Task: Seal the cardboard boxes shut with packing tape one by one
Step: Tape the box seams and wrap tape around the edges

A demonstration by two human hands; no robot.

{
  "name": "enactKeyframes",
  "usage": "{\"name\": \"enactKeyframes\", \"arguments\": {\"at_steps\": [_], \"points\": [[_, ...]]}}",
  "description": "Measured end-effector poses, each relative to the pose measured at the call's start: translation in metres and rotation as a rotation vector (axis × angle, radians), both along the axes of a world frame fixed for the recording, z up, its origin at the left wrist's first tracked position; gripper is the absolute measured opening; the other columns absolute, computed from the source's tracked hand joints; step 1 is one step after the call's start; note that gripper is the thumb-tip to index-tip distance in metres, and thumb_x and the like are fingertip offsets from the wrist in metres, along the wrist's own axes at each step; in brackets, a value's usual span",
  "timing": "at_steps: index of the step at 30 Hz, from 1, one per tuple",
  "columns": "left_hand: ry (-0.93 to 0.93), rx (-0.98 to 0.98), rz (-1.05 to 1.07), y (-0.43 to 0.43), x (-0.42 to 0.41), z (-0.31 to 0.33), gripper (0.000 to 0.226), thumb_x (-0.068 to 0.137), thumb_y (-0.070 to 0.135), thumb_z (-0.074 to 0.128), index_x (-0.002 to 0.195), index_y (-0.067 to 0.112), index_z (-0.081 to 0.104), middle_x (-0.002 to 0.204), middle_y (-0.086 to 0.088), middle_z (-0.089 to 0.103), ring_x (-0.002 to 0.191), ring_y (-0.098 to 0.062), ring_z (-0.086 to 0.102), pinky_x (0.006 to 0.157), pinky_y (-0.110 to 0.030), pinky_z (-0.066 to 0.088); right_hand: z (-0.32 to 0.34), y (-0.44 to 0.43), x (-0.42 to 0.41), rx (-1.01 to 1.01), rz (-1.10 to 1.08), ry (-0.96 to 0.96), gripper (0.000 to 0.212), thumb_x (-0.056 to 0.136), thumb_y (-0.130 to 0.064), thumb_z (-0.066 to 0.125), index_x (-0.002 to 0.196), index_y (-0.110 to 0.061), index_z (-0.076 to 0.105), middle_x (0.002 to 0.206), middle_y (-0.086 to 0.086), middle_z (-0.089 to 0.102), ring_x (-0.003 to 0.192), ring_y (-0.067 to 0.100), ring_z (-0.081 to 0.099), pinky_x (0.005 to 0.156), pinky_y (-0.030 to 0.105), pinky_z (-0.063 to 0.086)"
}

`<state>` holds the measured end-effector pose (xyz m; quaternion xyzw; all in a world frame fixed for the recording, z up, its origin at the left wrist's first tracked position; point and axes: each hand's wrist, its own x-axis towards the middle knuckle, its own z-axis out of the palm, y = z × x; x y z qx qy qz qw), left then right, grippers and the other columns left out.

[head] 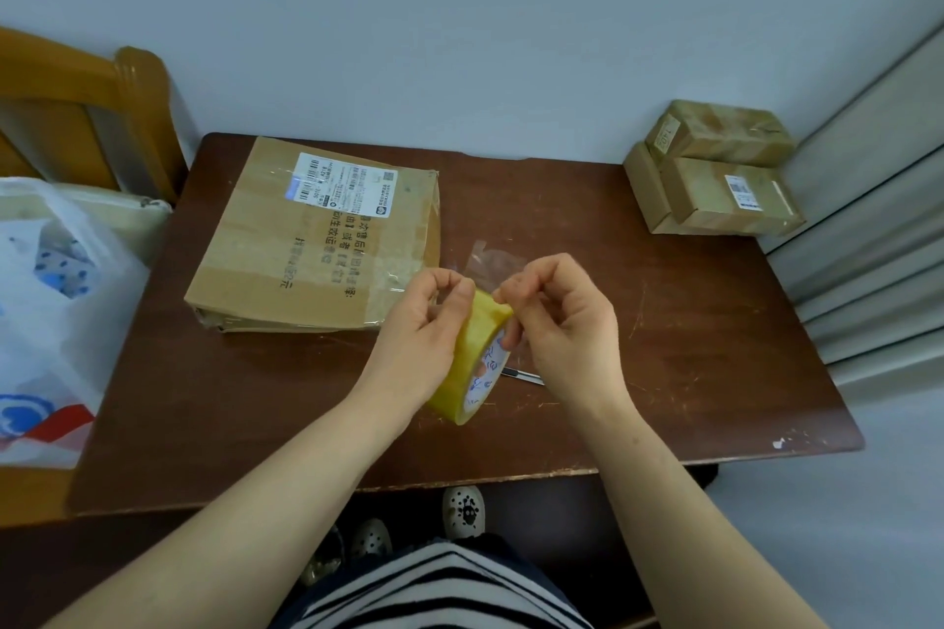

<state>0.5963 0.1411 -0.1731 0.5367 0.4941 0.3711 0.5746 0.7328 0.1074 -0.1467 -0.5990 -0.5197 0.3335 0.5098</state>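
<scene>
Fingers (449, 278) of the left hand (424, 322) were curled round the outer band of a yellowish tape roll (472, 363), which was held on edge just above the desk (664, 373). The fingers (516, 289) of the right hand (562, 322) were bent and pinched at the roll's upper rim, with the thumb laid against its printed core. Whether a free end of tape had been lifted could not be told.

Just beyond the fingers and to their left, a large flat cardboard box (316, 240) was laid on the desk. Its flaps were closed, a white shipping label was stuck on its top, and glossy strips of tape were seen across it; its contents were hidden. Directly behind the fingers, a crumpled piece of clear plastic (493, 255) was seen on the desk. Just below the right hand, part of a slim metal cutter (523, 376) was visible, the rest being covered by the roll.

Well beyond the fingers to the right, at the far corner of the desk, a stack of small cardboard boxes (715, 169) was placed, all closed, so that nothing inside could be seen. Far to the left of the fingers, a white plastic bag (56, 301) was set beside the desk; something blue-spotted was dimly seen through its open mouth.
</scene>
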Motion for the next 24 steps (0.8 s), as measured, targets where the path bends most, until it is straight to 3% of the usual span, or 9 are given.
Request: {"name": "enactKeyframes", "arguments": {"at_steps": [3, 7, 12, 16, 20, 24], "points": [[-0.031, -0.015, 0.013, 0.001, 0.000, 0.003, 0.016, 0.097, 0.039, 0.048, 0.088, 0.028, 0.056, 0.078, -0.004, 0.061, 0.069, -0.009, 0.056, 0.069, -0.030, 0.046, -0.002, -0.002, -0.001, 0.050, 0.048, -0.100, 0.037, 0.092, 0.006, 0.052, 0.083, -0.028, 0.065, 0.071, -0.016, 0.061, 0.057, 0.004, 0.055, 0.054, 0.017, 0.045], [-0.052, 0.005, 0.008, 0.000, -0.002, 0.005, 0.016, 0.097, 0.037, 0.048, 0.094, 0.023, 0.056, 0.090, -0.020, 0.065, 0.079, -0.035, 0.062, 0.076, -0.049, 0.050, -0.001, 0.000, -0.004, 0.078, 0.011, -0.184, 0.031, 0.087, -0.005, 0.067, 0.105, -0.030, 0.066, 0.083, -0.009, 0.064, 0.070, 0.005, 0.057, 0.064, 0.022, 0.052], [-0.038, 0.052, 0.000, 0.000, -0.003, 0.007, 0.012, 0.097, 0.036, 0.047, 0.092, 0.026, 0.052, 0.086, -0.024, 0.065, 0.073, -0.036, 0.062, 0.065, -0.044, 0.050, 0.000, 0.004, -0.008, 0.011, -0.071, -0.207, 0.032, 0.083, -0.009, 0.072, 0.114, -0.017, 0.067, 0.082, -0.011, 0.063, 0.071, -0.002, 0.055, 0.069, 0.014, 0.050], [-0.096, 0.046, -0.004, -0.001, -0.001, 0.007, 0.007, 0.097, 0.033, 0.047, 0.091, 0.030, 0.050, 0.076, -0.019, 0.066, 0.057, -0.023, 0.062, 0.051, -0.029, 0.048, 0.003, 0.006, -0.012, -0.034, -0.116, -0.247, 0.027, 0.083, -0.016, 0.073, 0.109, -0.017, 0.070, 0.081, -0.015, 0.062, 0.067, 0.001, 0.055, 0.067, 0.024, 0.055], [-0.117, 0.065, 0.001, -0.003, -0.001, 0.005, 0.016, 0.097, 0.028, 0.051, 0.087, 0.041, 0.050, 0.085, -0.025, 0.062, 0.068, -0.033, 0.060, 0.062, -0.043, 0.050, 0.006, 0.007, -0.016, 0.025, -0.169, -0.347, 0.018, 0.086, -0.015, 0.070, 0.104, -0.015, 0.072, 0.087, -0.008, 0.067, 0.075, 0.009, 0.061, 0.069, 0.031, 0.055], [-0.167, 0.044, -0.011, -0.003, -0.001, 0.006, 0.026, 0.095, 0.012, 0.054, 0.096, 0.037, 0.051, 0.089, -0.013, 0.065, 0.081, -0.035, 0.066, 0.069, -0.045, 0.053, 0.004, 0.007, -0.019, 0.165, -0.217, -0.423, 0.010, 0.086, -0.011, 0.069, 0.095, -0.013, 0.074, 0.090, -0.005, 0.068, 0.080, 0.008, 0.063, 0.066, 0.030, 0.054]]}}
